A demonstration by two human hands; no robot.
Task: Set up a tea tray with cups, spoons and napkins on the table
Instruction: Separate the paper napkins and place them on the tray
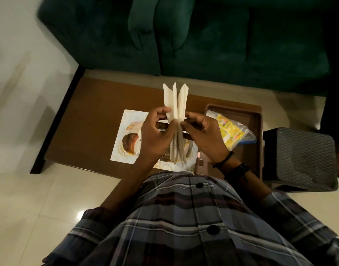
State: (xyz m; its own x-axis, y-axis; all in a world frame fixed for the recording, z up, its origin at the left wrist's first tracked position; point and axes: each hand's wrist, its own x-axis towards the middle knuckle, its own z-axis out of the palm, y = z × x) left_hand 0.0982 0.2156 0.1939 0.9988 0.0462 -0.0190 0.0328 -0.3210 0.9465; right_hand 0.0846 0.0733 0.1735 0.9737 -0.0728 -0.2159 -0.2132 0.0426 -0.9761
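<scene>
Both hands, left [155,135] and right [205,137], pinched light, limp folded napkins [176,104] near mid-length, tips toward twelve o'clock; firm creases seemingly kept them upright.

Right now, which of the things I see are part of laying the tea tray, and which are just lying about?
Part of the job:
folded napkins, held by left hand and right hand
brown tray
packet of yellow sachets
wooden table

Lying about:
printed card
green sofa
dark stool
</scene>
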